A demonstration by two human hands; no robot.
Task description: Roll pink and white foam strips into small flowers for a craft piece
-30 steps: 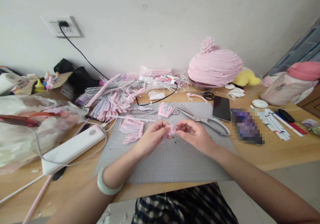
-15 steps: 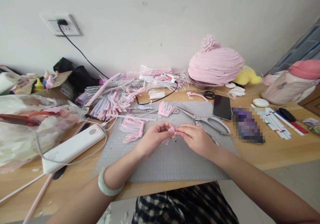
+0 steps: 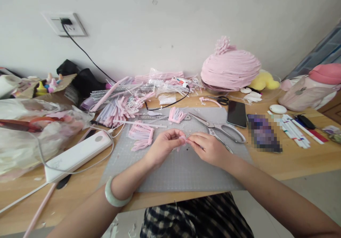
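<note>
Over the grey cutting mat (image 3: 170, 176), my left hand (image 3: 165, 145) pinches a small piece of pink pipe cleaner (image 3: 182, 138) between thumb and fingers. My right hand (image 3: 207, 146) meets it from the other side, fingertips closed on the piece's right end. Fingers cover much of the piece, so its full shape is hidden. Left of my hands lies a bent bundle of pink and lilac pipe cleaners (image 3: 141, 136). A smaller bundle (image 3: 177, 115) rests just beyond my fingers, by a metal ruler (image 3: 145, 117). Large silver scissors (image 3: 211, 126) lie beside my right hand.
Behind the mat is a pile of pipe cleaners (image 3: 117, 106). At the back right stands a big pink bundle (image 3: 230, 69); black scissors (image 3: 222, 100), a phone (image 3: 236, 114) and markers (image 3: 295, 131) lie rightward. A white power strip (image 3: 77, 156) and plastic bags (image 3: 16, 153) sit left.
My fingers have shifted slightly around the pink piece, and less of it shows between them. Both hands stay in the same place; the things on the table have not moved.
</note>
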